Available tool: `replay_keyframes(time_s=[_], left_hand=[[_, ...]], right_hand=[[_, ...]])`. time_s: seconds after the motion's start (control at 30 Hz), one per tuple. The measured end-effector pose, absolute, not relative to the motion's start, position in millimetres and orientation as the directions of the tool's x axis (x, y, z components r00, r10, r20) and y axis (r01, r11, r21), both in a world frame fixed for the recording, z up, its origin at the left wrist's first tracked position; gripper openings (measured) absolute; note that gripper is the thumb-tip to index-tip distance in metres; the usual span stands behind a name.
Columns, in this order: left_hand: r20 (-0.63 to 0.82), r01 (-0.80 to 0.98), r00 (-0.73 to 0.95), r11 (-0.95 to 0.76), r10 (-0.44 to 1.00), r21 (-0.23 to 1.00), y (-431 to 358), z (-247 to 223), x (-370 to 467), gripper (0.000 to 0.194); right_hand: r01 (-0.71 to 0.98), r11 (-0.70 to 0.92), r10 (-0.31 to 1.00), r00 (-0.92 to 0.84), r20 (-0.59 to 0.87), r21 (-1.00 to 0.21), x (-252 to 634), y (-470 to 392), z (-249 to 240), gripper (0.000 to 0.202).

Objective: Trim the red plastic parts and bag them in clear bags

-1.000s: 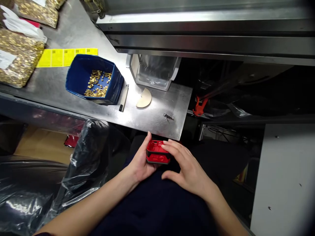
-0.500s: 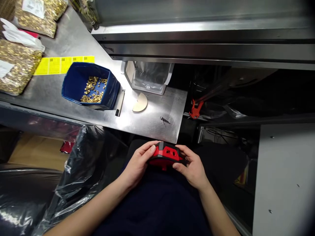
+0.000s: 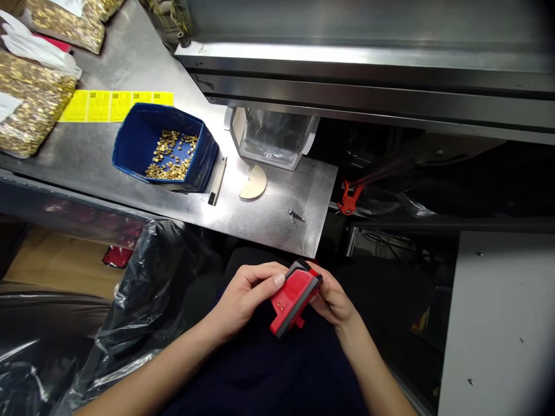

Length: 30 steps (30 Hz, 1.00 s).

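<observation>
Above my lap I hold a red plastic device with black and grey edging (image 3: 296,292), tilted so that a broad red face shows. I cannot make out its exact kind. My left hand (image 3: 255,292) is closed on its left side, the thumb lying on the red face. My right hand (image 3: 333,297) grips the upper right side, with its fingers partly hidden behind the device. Beyond my hands, on the metal table (image 3: 277,237), lie a small nail clipper-like metal piece (image 3: 296,215), a pale part-disc (image 3: 254,184) and a light-handled cutter knife (image 3: 218,181).
A blue bin (image 3: 160,147) holds small brass pieces. Behind it lies a yellow label strip (image 3: 99,107), with bags of brass parts (image 3: 34,104) at the left. A clear-lined tray (image 3: 273,138) sits under a metal beam (image 3: 347,95). Black plastic bags (image 3: 143,289) stand at lower left.
The device has been turned in my hands, from showing a face with two openings to a broad, slanted red face. The view has shifted slightly.
</observation>
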<state>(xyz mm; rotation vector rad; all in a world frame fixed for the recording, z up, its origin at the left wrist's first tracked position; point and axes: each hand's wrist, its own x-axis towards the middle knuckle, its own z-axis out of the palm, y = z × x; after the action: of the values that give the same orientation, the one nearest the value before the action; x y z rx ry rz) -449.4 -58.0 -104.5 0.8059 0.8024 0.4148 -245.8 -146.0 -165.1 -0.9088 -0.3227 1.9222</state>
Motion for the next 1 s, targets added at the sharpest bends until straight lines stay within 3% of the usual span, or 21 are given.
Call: replay_keyframes(time_s=[0.17, 0.33, 0.4, 0.47, 0.53, 0.63, 0.7, 0.77, 0.87, 1.0], left_hand=[[-0.668, -0.109, 0.484, 0.797, 0.565, 0.594, -60.5, -129.6, -449.4, 0.032], [-0.660, -0.307, 0.673, 0.938, 0.333, 0.161, -67.3, -147.3, -453.3, 0.052], [-0.583, -0.344, 0.747, 0.936, 0.320, 0.073, -70.6, -152.3, -461.0, 0.055], [-0.508, -0.404, 0.776, 0.913, 0.373, 0.053, -73.9, -155.9, -471.0, 0.054], [-0.481, -0.450, 0.765, 0.890, 0.428, 0.076, -77.6, -157.2, -481.1, 0.055], [-0.511, -0.463, 0.715, 0.871, 0.476, 0.163, -83.9, -154.2, -492.1, 0.060], [-0.539, -0.446, 0.687, 0.868, 0.488, 0.218, -87.8, -150.1, -496.7, 0.062], [-0.553, -0.428, 0.677, 0.871, 0.485, 0.240, -90.2, -145.1, -500.6, 0.058], [-0.560, -0.450, 0.671, 0.867, 0.486, 0.214, -90.9, -138.0, -505.9, 0.046], [-0.606, -0.496, 0.627, 0.851, 0.489, 0.174, -92.9, -133.7, -506.3, 0.038]], right_hand=[[-0.544, -0.605, 0.774, -0.229, -0.591, -0.581, -246.3, -133.3, -158.5, 0.047], [-0.324, -0.688, 0.723, -0.230, -0.652, -0.649, -258.1, -119.4, -141.2, 0.036], [-0.125, -0.689, 0.720, -0.226, -0.656, -0.714, -261.2, -114.1, -128.4, 0.037], [0.196, -0.629, 0.731, -0.177, -0.659, -0.752, -263.2, -104.5, -114.6, 0.037], [0.488, -0.509, 0.787, -0.069, -0.613, -0.709, -267.9, -85.9, -105.2, 0.032], [0.714, -0.343, 0.905, 0.076, -0.419, -0.610, -287.6, -35.0, -108.2, 0.026], [0.798, -0.315, 0.931, 0.153, -0.332, -0.514, -308.2, 9.8, -120.5, 0.031], [0.819, -0.388, 0.904, 0.248, -0.348, -0.423, -329.1, 52.6, -135.6, 0.047], [0.798, -0.459, 0.869, 0.311, -0.386, -0.390, -350.9, 91.1, -155.0, 0.060], [0.804, -0.385, 0.895, 0.205, -0.397, -0.452, -350.7, 80.5, -165.1, 0.039]])
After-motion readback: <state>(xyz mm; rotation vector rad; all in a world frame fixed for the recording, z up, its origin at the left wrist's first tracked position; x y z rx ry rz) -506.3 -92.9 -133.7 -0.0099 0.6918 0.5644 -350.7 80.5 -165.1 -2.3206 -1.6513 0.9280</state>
